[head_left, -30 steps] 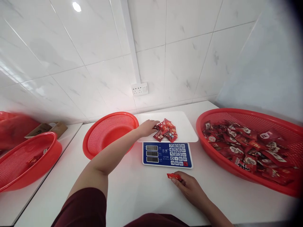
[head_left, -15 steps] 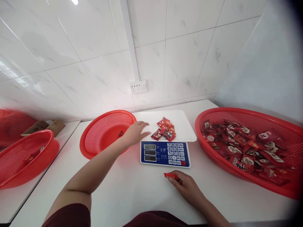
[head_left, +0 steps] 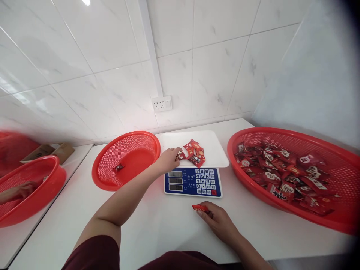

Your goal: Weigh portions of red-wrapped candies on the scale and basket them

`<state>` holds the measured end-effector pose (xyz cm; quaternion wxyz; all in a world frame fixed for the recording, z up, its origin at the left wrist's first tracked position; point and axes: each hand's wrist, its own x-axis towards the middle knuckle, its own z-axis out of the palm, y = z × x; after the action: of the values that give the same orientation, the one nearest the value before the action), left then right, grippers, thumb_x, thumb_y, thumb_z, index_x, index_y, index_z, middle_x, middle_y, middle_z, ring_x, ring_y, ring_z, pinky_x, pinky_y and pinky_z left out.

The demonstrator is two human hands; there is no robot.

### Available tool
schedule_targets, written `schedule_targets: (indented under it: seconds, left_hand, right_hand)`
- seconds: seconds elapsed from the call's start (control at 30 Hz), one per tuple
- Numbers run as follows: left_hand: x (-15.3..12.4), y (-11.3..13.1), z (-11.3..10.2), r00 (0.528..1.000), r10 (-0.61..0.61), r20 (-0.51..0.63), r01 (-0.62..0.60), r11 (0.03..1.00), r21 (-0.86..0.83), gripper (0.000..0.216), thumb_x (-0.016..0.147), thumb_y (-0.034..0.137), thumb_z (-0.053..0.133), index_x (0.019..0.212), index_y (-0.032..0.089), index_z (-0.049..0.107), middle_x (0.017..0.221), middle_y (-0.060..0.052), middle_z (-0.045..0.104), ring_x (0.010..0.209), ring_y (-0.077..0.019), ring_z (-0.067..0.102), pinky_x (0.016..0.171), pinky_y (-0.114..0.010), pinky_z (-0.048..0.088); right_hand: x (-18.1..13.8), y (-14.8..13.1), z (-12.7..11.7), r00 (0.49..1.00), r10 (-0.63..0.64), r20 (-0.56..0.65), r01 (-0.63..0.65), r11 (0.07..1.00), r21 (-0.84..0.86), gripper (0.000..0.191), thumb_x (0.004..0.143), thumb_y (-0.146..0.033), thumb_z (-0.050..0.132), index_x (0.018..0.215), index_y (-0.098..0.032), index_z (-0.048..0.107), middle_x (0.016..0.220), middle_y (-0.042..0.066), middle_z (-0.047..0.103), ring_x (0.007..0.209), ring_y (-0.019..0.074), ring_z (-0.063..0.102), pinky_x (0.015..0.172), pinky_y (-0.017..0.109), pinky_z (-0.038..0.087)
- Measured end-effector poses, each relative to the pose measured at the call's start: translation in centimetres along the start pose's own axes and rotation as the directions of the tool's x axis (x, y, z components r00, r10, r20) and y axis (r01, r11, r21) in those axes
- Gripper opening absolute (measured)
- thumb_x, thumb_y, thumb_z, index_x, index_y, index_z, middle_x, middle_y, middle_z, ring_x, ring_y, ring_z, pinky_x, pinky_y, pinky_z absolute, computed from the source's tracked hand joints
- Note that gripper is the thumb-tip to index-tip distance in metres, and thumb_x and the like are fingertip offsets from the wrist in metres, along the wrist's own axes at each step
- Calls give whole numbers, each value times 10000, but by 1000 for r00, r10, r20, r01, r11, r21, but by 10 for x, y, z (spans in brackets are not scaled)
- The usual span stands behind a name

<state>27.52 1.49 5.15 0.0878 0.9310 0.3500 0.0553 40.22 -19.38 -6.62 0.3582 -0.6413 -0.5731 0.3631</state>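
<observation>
On the white pan of a digital scale (head_left: 219, 156) lies a small heap of red wrapped snack packets (head_left: 194, 150). My left hand (head_left: 168, 159) reaches over the pan's left side, its fingers closed on a dark red snack packet (head_left: 180, 156) at the edge of the heap. Below the scale's blue keypad (head_left: 192, 182), my right hand (head_left: 218, 219) pinches a bright red snack packet (head_left: 199, 207) between thumb and fingers, just above the table. The digits on the scale's displays are too faint to read.
To the right stands a red basket (head_left: 253, 131) with many snack packets. Left of the scale, another red basket (head_left: 126, 137) holds one dark packet (head_left: 118, 167). At far left, another person's hand (head_left: 24, 190) is inside a third red basket (head_left: 60, 180), near cardboard boxes (head_left: 63, 152).
My left hand has moved right onto the heap and closed on a packet. My right hand stays below the scale with its packet. Another person's hand has appeared in the far-left basket.
</observation>
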Motion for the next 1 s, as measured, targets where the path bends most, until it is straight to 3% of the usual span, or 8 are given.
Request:
schedule_targets:
  seconds: [0.13, 0.3, 0.43, 0.53, 0.63, 0.77, 0.87, 1.0]
  left_hand:
    - [-15, -12, -20, 989, -103, -108, 106, 994, 18, 398, 781, 103, 400, 1158, 206, 478, 981, -87, 600, 943, -241, 542, 740, -329, 462]
    - [-42, -25, -46, 909, -234, -345, 297, 944, 142, 365, 789, 125, 416, 1132, 197, 519, 1108, -102, 580, 1033, -295, 490, 822, -418, 436]
    - [-35, -4, -29, 966, 46, -253, -28, 997, 74, 362, 815, 175, 447, 1169, 209, 512, 1235, -58, 542, 1167, -239, 427, 1005, -401, 343]
    - [-14, 22, -5, 945, 311, -96, -315, 949, -27, 418, 805, 127, 433, 1209, 223, 482, 1268, -39, 529, 1213, -191, 404, 1048, -359, 311]
    - [7, 38, 8, 928, 373, -6, -373, 926, -58, 439, 785, 90, 418, 1198, 217, 491, 1218, -56, 561, 1197, -200, 428, 1031, -366, 329]
    - [8, 34, 1, 968, 251, 16, -250, 967, -49, 396, 778, 140, 448, 1157, 229, 520, 1082, -54, 598, 1008, -209, 552, 871, -319, 444]
    - [-13, 13, -15, 994, 36, -104, -34, 999, 18, 388, 785, 153, 438, 1148, 267, 515, 1058, -44, 581, 922, -207, 577, 764, -305, 472]
    - [-44, -20, -33, 901, -219, -375, 270, 959, 87, 374, 790, 140, 441, 1143, 240, 518, 1099, -85, 556, 1010, -258, 528, 837, -387, 448]
  right_hand:
    - [0, -1, -1, 1000, 0, 10, 0, 1000, 24, 332, 839, -481, 451, 903, -219, 646, 791, 22, 663, 668, 164, 579, 601, 262, 451]
    - [-1, -4, -3, 1000, -6, 30, 5, 1000, 28, 333, 847, -480, 442, 916, -221, 639, 828, 24, 662, 687, 163, 577, 626, 265, 450]
    - [1, -2, -2, 1000, -19, 18, 19, 1000, 8, 336, 844, -484, 445, 893, -218, 644, 781, 14, 654, 666, 160, 574, 610, 260, 446]
    - [0, -1, -1, 1000, -15, 18, 15, 1000, 1, 349, 850, -490, 432, 898, -215, 642, 776, 19, 649, 666, 161, 571, 607, 260, 446]
    - [-1, -1, 0, 1000, -7, 11, 6, 1000, 14, 351, 852, -489, 432, 909, -211, 638, 783, 24, 649, 664, 160, 567, 610, 263, 450]
    - [-3, -2, -1, 1000, -10, -5, 10, 999, 43, 331, 845, -485, 449, 909, -222, 640, 813, 25, 661, 681, 163, 579, 624, 268, 462]
    - [-3, -2, -2, 1000, -11, 11, 11, 999, 49, 347, 846, -495, 442, 923, -220, 638, 841, 34, 664, 704, 170, 591, 640, 272, 468]
    - [-2, -3, -3, 999, -23, 46, 21, 999, 34, 359, 854, -504, 422, 924, -226, 638, 855, 34, 662, 736, 174, 597, 660, 273, 465]
